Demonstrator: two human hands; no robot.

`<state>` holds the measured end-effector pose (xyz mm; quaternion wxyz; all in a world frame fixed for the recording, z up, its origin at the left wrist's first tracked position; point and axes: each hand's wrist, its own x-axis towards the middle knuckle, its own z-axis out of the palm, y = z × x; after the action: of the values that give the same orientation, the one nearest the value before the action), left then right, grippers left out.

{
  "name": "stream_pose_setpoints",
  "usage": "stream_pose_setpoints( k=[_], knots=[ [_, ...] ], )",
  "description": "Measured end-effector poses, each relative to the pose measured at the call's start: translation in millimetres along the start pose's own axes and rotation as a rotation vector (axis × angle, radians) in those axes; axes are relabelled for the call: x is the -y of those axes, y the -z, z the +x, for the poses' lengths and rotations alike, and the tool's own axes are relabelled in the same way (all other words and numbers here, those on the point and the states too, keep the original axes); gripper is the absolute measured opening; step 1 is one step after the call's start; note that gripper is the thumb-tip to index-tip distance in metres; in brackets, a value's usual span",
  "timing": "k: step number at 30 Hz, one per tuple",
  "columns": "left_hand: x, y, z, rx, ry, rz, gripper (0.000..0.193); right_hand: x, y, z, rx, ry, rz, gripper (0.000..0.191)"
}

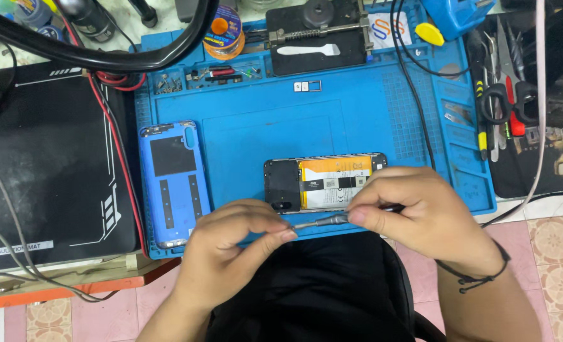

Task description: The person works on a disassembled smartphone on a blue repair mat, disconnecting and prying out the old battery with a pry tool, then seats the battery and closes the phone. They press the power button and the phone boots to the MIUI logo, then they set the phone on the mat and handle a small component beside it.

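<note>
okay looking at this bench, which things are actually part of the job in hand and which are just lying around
In use:
left hand
right hand
screwdriver
opened phone
blue back cover
blue work mat

Lying about:
solder spool
tweezers and cutters
black mat
yellow pick

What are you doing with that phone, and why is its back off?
A person sits at a blue rubber work mat. Both hands hold a thin metal screwdriver: the left hand pinches its tip end, the right hand grips the handle. Just beyond them lies an opened black phone with its orange battery showing. Its blue plastic back cover lies apart on the mat's left side.
</note>
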<state>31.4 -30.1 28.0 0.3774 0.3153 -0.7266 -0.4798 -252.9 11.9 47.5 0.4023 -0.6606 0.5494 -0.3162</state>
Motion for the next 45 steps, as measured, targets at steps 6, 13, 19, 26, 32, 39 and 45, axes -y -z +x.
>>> stream_pose_setpoints(
  k=[6, 13, 19, 26, 32, 39, 45],
  knots=[
    [-1, -1, -1, 0.037, -0.183, 0.118, 0.018, 1, 6, -3, 0.102, -0.086, 0.053, 0.026],
    [3, -14, 0, -0.104, -0.085, 0.467, 0.093, 23, 33, -9, 0.054, -0.113, -0.191, 0.027],
    [12, -45, -2, -0.071, -0.06, 0.762, 0.096, 52, 37, 10, -0.018, 0.172, -0.773, 0.024],
    [17, -44, -7, -0.07, -0.082, 0.747, 0.097, 75, 24, 34, 0.079, 0.364, -0.848, 0.017],
    [19, -44, -7, -0.091, -0.091, 0.724, 0.096, 77, 15, 44, 0.177, 0.288, -0.894, 0.009],
    [21, -44, -9, -0.102, -0.099, 0.711, 0.094, 94, 10, 54, 0.324, 0.511, -0.874, 0.02],
    [24, -33, -13, -0.083, -0.173, 0.614, 0.065, 98, 1, 71, 0.389, 0.274, -1.028, 0.026]
  ],
)
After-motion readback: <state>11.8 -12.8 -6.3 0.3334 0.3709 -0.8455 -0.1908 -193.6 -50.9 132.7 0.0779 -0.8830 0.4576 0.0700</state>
